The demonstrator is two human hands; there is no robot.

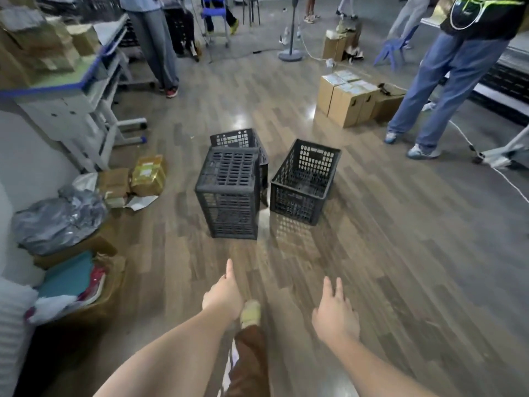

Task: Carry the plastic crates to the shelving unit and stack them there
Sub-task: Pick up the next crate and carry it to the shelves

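Note:
Three dark grey slotted plastic crates stand on the wooden floor ahead of me. The nearest crate (229, 193) is upside down, its slotted bottom facing up. A second crate (240, 138) sits right behind it, partly hidden. The third crate (305, 181) stands upright with its mouth up, a little to the right. My left hand (223, 293) and my right hand (335, 310) reach forward above the floor, both short of the crates, fingers apart and holding nothing. No shelving unit is clearly in view.
A desk (71, 81) piled with parcels stands at the left, with bags and packages (148, 176) on the floor below it. Cardboard boxes (349, 101) sit at the back right. People stand at the back, one in jeans (446, 90) at the right. My foot (250, 312) is below my hands.

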